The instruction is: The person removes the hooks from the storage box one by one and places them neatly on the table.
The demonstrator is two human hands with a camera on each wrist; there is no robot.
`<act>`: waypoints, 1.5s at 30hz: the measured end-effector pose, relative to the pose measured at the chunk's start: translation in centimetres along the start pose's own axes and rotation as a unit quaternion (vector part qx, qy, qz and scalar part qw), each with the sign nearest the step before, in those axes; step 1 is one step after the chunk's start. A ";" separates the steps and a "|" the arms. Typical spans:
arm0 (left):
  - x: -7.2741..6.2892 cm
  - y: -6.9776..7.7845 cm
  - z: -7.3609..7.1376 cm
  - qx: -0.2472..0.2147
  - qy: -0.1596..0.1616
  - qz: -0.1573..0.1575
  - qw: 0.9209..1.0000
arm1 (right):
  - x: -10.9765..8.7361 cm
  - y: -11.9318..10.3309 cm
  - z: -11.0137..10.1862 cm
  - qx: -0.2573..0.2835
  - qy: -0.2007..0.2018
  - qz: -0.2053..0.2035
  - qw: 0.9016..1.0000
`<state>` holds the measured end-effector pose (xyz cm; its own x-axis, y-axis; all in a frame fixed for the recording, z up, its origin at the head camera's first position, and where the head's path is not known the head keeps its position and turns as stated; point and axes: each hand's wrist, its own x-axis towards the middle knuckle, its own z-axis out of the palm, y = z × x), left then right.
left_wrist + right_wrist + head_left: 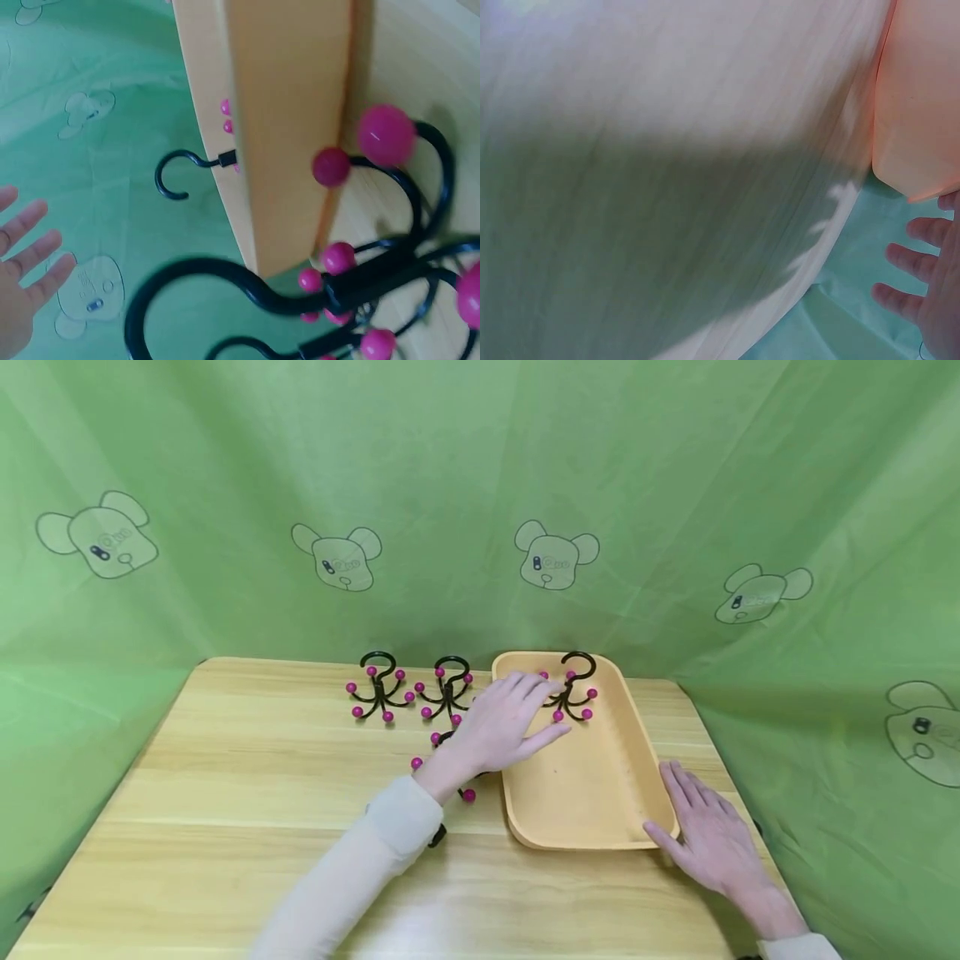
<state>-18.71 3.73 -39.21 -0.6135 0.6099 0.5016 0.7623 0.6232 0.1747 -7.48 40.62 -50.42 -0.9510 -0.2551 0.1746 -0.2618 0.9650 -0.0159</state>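
My left hand (501, 718) hovers over the tan tray's left rim with its fingers extended, close to a black hook hanger with pink ball tips (567, 697). That hanger lies in the far end of the tray (577, 793), and its hook (171, 169) shows above the rim in the left wrist view. Nothing shows in the left hand's grasp. At the tray's near right corner, my right hand (708, 839) lies with straight fingers along the outer wall and its thumb at the rim. In the right wrist view its fingers (911, 261) are spread beside the tray.
Two similar hangers, one on the left (378, 689) and one beside it (448, 689), lie on the wooden table (262, 793) left of the tray. Another hanger (468, 795) is partly hidden under my left wrist. A black end (437, 836) pokes out by the sleeve. Green curtain (450, 468) surrounds the table.
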 end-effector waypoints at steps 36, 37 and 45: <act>8.8 2.4 6.0 0.003 -0.076 -0.126 0.989 | 0.2 -0.1 -0.1 0.001 0.005 0.000 1.000; 9.0 2.3 6.1 0.005 -0.076 -0.132 0.988 | 0.2 -0.1 -0.1 0.001 0.005 0.000 1.000; 10.0 1.8 8.0 -0.006 -0.073 -0.175 0.982 | 0.0 -0.2 -0.2 0.005 -0.002 0.004 1.000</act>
<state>-25.12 14.88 -40.71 -0.8609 0.4237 0.2817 0.5010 0.8022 0.3248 -7.42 40.39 -50.24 -0.9538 -0.2472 0.1711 -0.2552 0.9665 -0.0265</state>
